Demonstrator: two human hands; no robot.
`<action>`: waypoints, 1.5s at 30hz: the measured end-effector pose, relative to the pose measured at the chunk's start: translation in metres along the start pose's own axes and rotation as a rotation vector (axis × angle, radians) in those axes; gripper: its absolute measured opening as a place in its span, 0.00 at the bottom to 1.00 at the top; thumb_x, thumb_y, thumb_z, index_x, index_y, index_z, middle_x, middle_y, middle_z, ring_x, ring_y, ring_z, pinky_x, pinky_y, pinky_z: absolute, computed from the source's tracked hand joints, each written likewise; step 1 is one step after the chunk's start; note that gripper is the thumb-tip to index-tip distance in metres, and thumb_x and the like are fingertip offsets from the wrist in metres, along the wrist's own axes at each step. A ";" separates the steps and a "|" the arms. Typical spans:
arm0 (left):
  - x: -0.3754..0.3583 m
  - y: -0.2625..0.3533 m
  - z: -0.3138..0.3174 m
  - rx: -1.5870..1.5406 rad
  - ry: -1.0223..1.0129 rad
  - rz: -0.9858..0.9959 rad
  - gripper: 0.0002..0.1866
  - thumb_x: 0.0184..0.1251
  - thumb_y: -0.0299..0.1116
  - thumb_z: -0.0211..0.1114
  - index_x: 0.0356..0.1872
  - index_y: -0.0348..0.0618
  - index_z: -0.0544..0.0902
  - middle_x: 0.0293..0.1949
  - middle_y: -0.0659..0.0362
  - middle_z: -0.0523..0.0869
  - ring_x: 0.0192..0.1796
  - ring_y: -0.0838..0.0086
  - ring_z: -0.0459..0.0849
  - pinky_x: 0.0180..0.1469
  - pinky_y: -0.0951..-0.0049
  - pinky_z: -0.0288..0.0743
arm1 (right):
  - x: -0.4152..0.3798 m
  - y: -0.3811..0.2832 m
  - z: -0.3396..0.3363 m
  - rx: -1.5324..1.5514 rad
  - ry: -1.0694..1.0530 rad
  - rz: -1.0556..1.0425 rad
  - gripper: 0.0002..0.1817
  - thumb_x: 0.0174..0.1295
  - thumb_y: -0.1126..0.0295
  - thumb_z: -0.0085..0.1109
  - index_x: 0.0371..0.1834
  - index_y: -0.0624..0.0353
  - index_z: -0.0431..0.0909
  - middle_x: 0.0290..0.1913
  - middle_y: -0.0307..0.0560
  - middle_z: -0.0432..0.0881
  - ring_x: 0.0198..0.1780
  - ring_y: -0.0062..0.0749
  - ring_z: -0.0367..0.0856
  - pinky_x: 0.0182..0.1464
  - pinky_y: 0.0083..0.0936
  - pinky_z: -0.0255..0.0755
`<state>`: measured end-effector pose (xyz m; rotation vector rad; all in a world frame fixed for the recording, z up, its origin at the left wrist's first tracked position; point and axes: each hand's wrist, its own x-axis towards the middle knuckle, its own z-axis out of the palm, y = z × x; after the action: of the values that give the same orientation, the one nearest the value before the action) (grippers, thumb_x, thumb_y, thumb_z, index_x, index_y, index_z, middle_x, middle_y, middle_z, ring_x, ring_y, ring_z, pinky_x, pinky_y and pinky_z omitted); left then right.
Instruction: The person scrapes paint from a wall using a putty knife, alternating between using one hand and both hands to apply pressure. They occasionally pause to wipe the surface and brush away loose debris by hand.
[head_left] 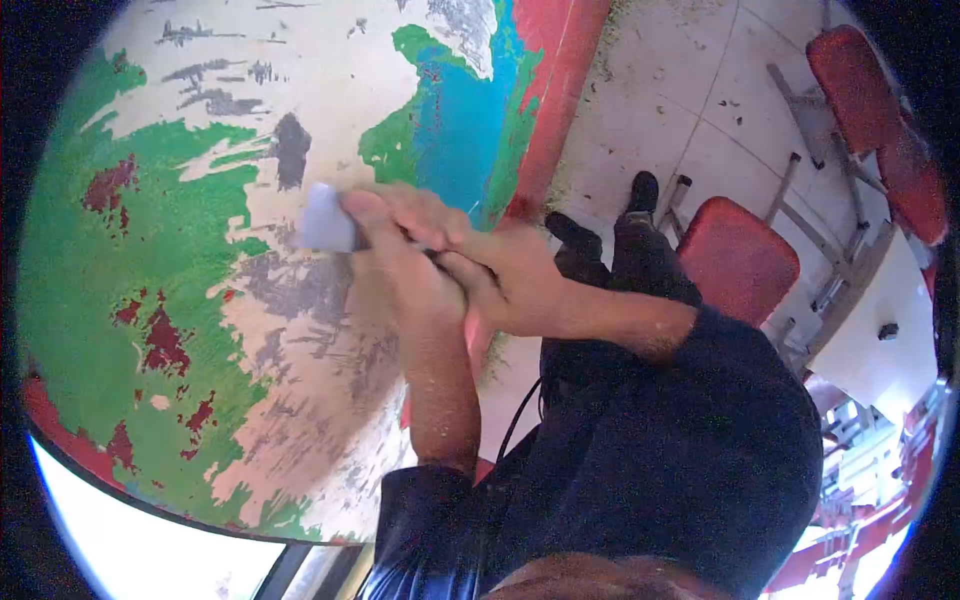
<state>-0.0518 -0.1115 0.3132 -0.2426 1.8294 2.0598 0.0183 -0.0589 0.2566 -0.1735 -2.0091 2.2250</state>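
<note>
A scraper with a flat pale blade (328, 218) lies against a large curved surface of peeling paint (190, 330). My left hand (405, 270) is wrapped round its handle, which the fingers mostly hide. My right hand (490, 265) is closed over the left hand and the back end of the tool. Under the blade, the green coat (90, 260) gives way to bare beige and grey patches (300, 290). A blue painted patch (460, 130) lies beyond my hands. The blade and hands are slightly blurred.
A red border (565, 90) edges the painted surface. Paint flakes lie on the tiled floor (680, 80). Red-seated chairs (740, 255) with metal legs stand to the right, near a white table (880, 320) bearing a small dark object. My feet (610, 210) are beside the surface.
</note>
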 end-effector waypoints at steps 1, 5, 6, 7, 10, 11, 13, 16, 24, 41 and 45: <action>0.000 0.010 0.005 0.009 0.011 0.008 0.22 0.73 0.49 0.44 0.20 0.47 0.61 0.17 0.65 0.58 0.20 0.78 0.58 0.23 0.75 0.60 | -0.007 0.000 0.002 0.009 0.031 0.013 0.11 0.61 0.69 0.50 0.45 0.57 0.76 0.28 0.58 0.77 0.28 0.52 0.79 0.30 0.36 0.73; -0.012 -0.018 -0.014 -0.022 0.128 -0.203 0.23 0.73 0.49 0.44 0.19 0.47 0.61 0.16 0.65 0.57 0.19 0.79 0.56 0.23 0.76 0.58 | -0.027 0.015 0.015 0.099 0.118 0.039 0.12 0.61 0.64 0.51 0.45 0.53 0.77 0.27 0.58 0.78 0.26 0.54 0.79 0.28 0.41 0.74; -0.011 -0.013 -0.008 -0.009 0.119 -0.156 0.23 0.73 0.49 0.45 0.19 0.47 0.61 0.16 0.65 0.57 0.19 0.79 0.56 0.23 0.76 0.58 | -0.021 0.012 0.014 0.107 0.113 0.051 0.12 0.61 0.64 0.51 0.45 0.53 0.77 0.27 0.58 0.78 0.26 0.54 0.79 0.28 0.41 0.74; -0.005 -0.001 0.002 0.008 0.109 -0.104 0.23 0.73 0.49 0.45 0.19 0.47 0.61 0.16 0.66 0.57 0.19 0.80 0.55 0.23 0.76 0.58 | -0.015 0.008 0.013 0.118 0.110 0.056 0.12 0.61 0.63 0.51 0.45 0.53 0.77 0.26 0.58 0.78 0.26 0.55 0.78 0.28 0.41 0.74; -0.006 0.006 0.005 0.105 0.151 -0.036 0.21 0.73 0.49 0.45 0.20 0.49 0.61 0.17 0.67 0.57 0.20 0.80 0.56 0.24 0.76 0.57 | -0.005 0.001 0.007 0.062 0.027 -0.056 0.11 0.62 0.70 0.50 0.45 0.58 0.76 0.26 0.57 0.77 0.28 0.49 0.80 0.28 0.34 0.72; -0.009 0.008 0.005 0.157 0.171 -0.033 0.21 0.73 0.49 0.44 0.21 0.50 0.62 0.17 0.67 0.58 0.20 0.80 0.56 0.24 0.76 0.57 | -0.011 0.003 0.006 0.077 0.021 -0.011 0.10 0.61 0.69 0.50 0.44 0.58 0.76 0.25 0.57 0.76 0.27 0.49 0.79 0.28 0.34 0.71; -0.012 0.000 -0.009 0.052 0.116 -0.115 0.20 0.73 0.48 0.45 0.22 0.50 0.62 0.18 0.67 0.58 0.20 0.80 0.56 0.24 0.77 0.57 | -0.026 0.005 0.006 0.102 -0.007 0.067 0.10 0.61 0.69 0.50 0.43 0.58 0.76 0.22 0.57 0.74 0.25 0.50 0.78 0.26 0.36 0.70; -0.009 0.000 -0.003 0.033 0.167 -0.104 0.19 0.73 0.48 0.45 0.22 0.51 0.62 0.18 0.67 0.58 0.20 0.80 0.56 0.24 0.77 0.56 | -0.015 0.008 0.006 0.091 0.011 0.049 0.09 0.61 0.69 0.50 0.41 0.59 0.76 0.22 0.57 0.73 0.23 0.52 0.77 0.26 0.37 0.69; -0.013 -0.004 -0.005 -0.009 0.083 -0.065 0.16 0.72 0.44 0.47 0.24 0.51 0.62 0.18 0.68 0.58 0.20 0.81 0.55 0.23 0.77 0.55 | -0.014 0.006 0.000 0.126 -0.007 0.024 0.10 0.63 0.65 0.49 0.39 0.57 0.76 0.25 0.57 0.76 0.26 0.54 0.78 0.29 0.40 0.71; -0.013 0.018 -0.009 -0.021 0.080 0.005 0.20 0.72 0.46 0.48 0.21 0.48 0.62 0.17 0.65 0.60 0.20 0.79 0.58 0.25 0.75 0.61 | -0.010 -0.015 0.004 0.105 -0.019 0.002 0.13 0.65 0.62 0.45 0.45 0.53 0.76 0.31 0.58 0.79 0.31 0.55 0.79 0.33 0.42 0.74; -0.014 0.014 -0.014 0.016 0.067 -0.001 0.20 0.72 0.46 0.48 0.22 0.48 0.62 0.18 0.65 0.61 0.20 0.78 0.59 0.25 0.74 0.62 | -0.011 0.002 0.021 0.176 0.057 -0.062 0.13 0.64 0.62 0.46 0.44 0.54 0.76 0.30 0.60 0.78 0.32 0.56 0.78 0.33 0.41 0.73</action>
<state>-0.0461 -0.1285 0.3289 -0.3116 1.8843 2.0586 0.0258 -0.0815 0.2564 -0.1512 -1.7555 2.3155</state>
